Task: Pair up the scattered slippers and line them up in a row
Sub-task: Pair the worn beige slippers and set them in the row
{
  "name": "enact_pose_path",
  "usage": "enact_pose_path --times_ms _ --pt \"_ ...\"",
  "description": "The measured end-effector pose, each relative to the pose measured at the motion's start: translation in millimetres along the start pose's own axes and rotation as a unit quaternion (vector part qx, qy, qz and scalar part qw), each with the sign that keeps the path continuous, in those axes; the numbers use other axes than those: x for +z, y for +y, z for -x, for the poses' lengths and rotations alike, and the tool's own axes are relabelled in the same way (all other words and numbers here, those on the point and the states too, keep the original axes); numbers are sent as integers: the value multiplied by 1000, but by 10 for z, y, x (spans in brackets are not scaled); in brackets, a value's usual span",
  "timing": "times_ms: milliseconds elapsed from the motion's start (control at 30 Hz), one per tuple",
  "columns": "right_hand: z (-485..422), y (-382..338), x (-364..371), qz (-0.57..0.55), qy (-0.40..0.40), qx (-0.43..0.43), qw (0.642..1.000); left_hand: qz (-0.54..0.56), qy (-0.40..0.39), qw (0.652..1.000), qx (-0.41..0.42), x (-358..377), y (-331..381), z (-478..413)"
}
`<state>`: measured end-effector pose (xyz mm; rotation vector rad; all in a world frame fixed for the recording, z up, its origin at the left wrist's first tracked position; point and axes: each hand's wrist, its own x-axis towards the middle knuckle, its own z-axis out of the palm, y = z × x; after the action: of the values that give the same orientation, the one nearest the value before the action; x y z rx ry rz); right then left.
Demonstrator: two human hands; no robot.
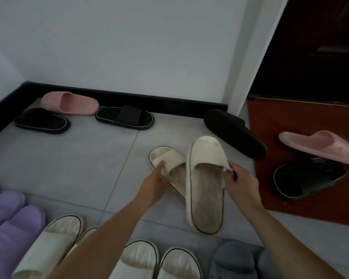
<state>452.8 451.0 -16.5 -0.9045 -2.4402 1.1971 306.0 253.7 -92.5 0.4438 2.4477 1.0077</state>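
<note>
Two dirty cream slippers lie mid-floor. My right hand (242, 181) grips the strap edge of the larger, nearer cream slipper (207, 184), which is tilted up. My left hand (154, 183) holds the strap of the other cream slipper (165, 158), lying partly under the first. Scattered beyond: a pink slipper (71, 102) by the skirting, two black slippers (41, 120) (125, 117), an upside-down black slipper (234, 132), and on the brown mat a pink slipper (320, 147) over a black one (308, 178).
Along the bottom edge stands a row: purple slippers (10, 224), two cream pairs (52, 240) (159, 260), and a grey slipper (232, 260). A white wall with black skirting (149, 101) bounds the far side; a dark wooden door (320, 47) is at the right.
</note>
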Motion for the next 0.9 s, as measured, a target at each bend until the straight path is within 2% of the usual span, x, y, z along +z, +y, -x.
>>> enact_pose_path --times_ms 33,100,167,233,267,333,400,433,500,600,733,900 --pt "-9 -103 68 -5 -11 -22 1000 44 23 999 -23 -46 -12 18" --pt "-23 -309 267 2 -42 -66 997 128 119 983 -60 -238 -71 38" --pt "-26 -507 555 -1 -97 -98 990 192 222 953 -72 -483 -179 93" --pt "-23 -682 881 17 -146 -120 982 234 280 926 -93 -684 -313 177" --pt "-20 -741 1038 29 -160 -122 979 249 280 920 -117 -748 -391 218" --pt "-17 -781 1289 78 -190 -99 974 247 233 922 -184 -819 -551 287" --pt "13 -732 1412 137 -220 -68 964 153 168 943 -244 -864 -703 355" --pt "31 -681 1430 140 -221 -46 964 92 153 952 -248 -868 -759 382" --pt "60 -587 1389 117 -178 2 977 15 149 969 -198 -832 -724 435" --pt "-6 -477 1304 91 -94 59 990 -41 128 985 -107 -670 -530 438" --pt "-128 -482 1250 94 -169 34 981 -204 97 971 -73 -609 -353 307" --pt "-93 -502 1234 103 -146 45 983 -189 118 975 22 -637 -295 303"
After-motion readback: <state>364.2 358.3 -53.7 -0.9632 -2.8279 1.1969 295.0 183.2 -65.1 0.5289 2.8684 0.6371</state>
